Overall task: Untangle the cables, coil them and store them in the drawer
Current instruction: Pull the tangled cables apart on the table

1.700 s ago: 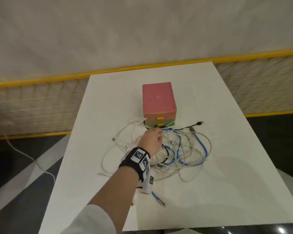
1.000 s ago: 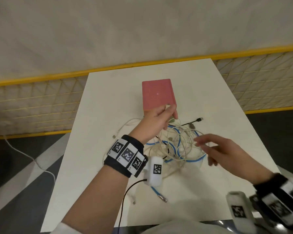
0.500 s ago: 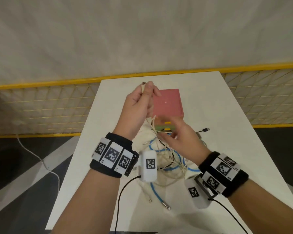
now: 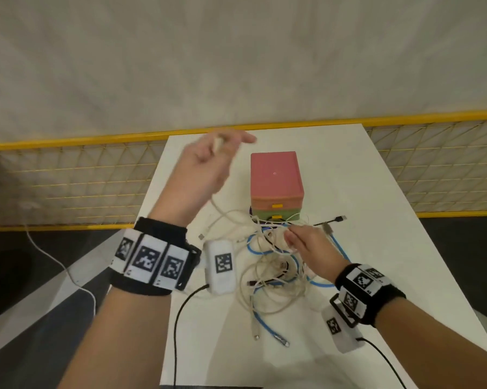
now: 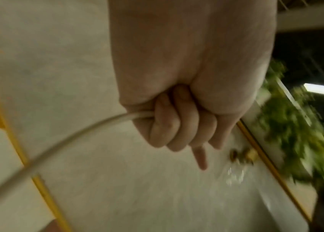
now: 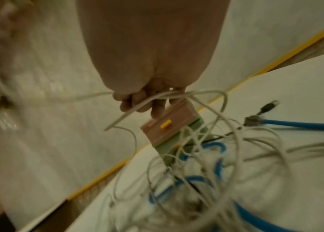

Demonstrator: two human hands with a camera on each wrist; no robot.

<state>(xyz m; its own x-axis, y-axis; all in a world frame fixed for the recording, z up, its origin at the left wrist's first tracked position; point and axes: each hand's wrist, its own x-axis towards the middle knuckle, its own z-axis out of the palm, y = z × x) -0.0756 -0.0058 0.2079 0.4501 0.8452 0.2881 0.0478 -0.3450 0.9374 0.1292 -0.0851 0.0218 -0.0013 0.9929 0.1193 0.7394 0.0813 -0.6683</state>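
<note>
A tangle of white, blue and black cables (image 4: pixel 276 265) lies on the white table (image 4: pixel 377 209) in front of a small drawer box (image 4: pixel 274 178) with a pink top, an orange drawer and a green drawer. My left hand (image 4: pixel 208 164) is raised left of the box and grips a white cable (image 5: pixel 57 144) that runs down to the tangle; three fingers curl round it and the index points out. My right hand (image 4: pixel 306 242) is over the tangle, its fingers (image 6: pixel 145 102) curled round several white strands (image 6: pixel 176 94).
A blue cable end (image 4: pixel 281 339) and a white plug (image 4: pixel 255 336) lie near the table's front edge. A black USB plug (image 4: pixel 339 219) lies right of the box. A yellow mesh fence (image 4: pixel 68 178) stands behind the table. Bare tabletop (image 4: pixel 349 169) shows right of the box.
My left hand has lifted the white cable up and to the left of the box. My right hand came in and has dropped onto the tangle, taking hold of strands.
</note>
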